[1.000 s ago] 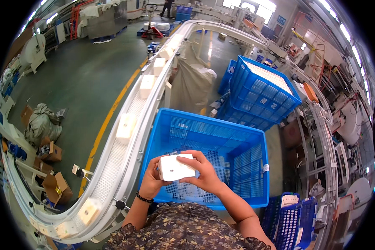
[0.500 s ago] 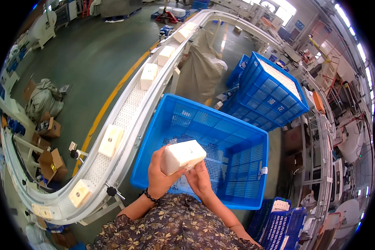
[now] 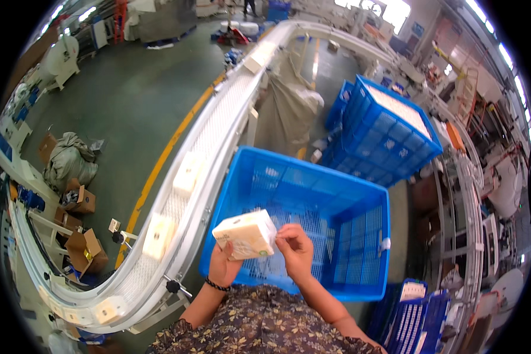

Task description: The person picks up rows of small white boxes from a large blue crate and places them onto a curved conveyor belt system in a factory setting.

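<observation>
A cream-and-white soft tissue pack (image 3: 245, 235) is held above a big blue plastic crate. My left hand (image 3: 223, 266) grips it from below at its left side, thumb along the near face. At the pack's right end, my right hand (image 3: 297, 248) has its thumb and fingertips pinched on the clear wrapper. Beneath both hands, the blue crate (image 3: 315, 167) shows a perforated floor with no packs visible on it; my hands and the pack cover part of it.
Left of the crate curves a white conveyor (image 3: 218, 121) carrying several similar packs (image 3: 157, 236). Stacked blue crates (image 3: 389, 141) stand beyond on the right, near a draped beige cloth (image 3: 286, 109). Smaller dark blue baskets (image 3: 410, 324) sit at the lower right. Open cartons (image 3: 85, 251) lie at the left.
The pack has been turned and tilted in my left hand. My right hand has moved from under it to its right end. Packs on the conveyor have travelled nearer.
</observation>
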The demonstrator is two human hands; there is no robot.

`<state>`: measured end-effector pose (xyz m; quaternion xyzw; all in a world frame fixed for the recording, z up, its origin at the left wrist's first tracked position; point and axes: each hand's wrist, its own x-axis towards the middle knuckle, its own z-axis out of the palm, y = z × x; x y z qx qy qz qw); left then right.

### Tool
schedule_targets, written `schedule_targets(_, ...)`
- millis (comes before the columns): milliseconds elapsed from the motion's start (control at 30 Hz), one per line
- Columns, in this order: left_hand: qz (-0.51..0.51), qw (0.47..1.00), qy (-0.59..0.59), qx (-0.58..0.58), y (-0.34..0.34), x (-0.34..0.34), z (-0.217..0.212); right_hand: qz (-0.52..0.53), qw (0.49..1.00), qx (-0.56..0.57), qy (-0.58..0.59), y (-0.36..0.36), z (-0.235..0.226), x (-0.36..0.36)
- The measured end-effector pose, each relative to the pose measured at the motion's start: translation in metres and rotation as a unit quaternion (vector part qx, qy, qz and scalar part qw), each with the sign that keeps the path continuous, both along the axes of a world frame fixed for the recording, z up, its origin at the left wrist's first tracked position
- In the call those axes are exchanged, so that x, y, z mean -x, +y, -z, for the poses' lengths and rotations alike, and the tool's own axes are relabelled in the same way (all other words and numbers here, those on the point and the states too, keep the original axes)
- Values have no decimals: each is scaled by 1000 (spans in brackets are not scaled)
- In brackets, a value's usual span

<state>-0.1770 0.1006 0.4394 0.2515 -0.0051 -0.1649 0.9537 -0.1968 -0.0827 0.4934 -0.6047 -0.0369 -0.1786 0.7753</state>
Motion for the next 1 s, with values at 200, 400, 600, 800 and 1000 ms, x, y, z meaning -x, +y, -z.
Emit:
schedule_targets(200,-173,942,-56,-281,4,-9,18,-72,983,-62,155,4,32,4)
schedule_targets(400,-171,856,-194,-447,8,-10,-1,-152,964,20,219,-5,38,22)
schedule_targets(600,-149,838,-210,-480,0,-5,-11,-170,947,178,206,21,48,31)
schedule_targets(800,-57,755,-384,-528,17,-13,-18,-114,966,116,201,22,61,44)
schedule_targets(1000,2,745,-409,-527,10,-6,-18,-82,971,117,194,9,92,63)
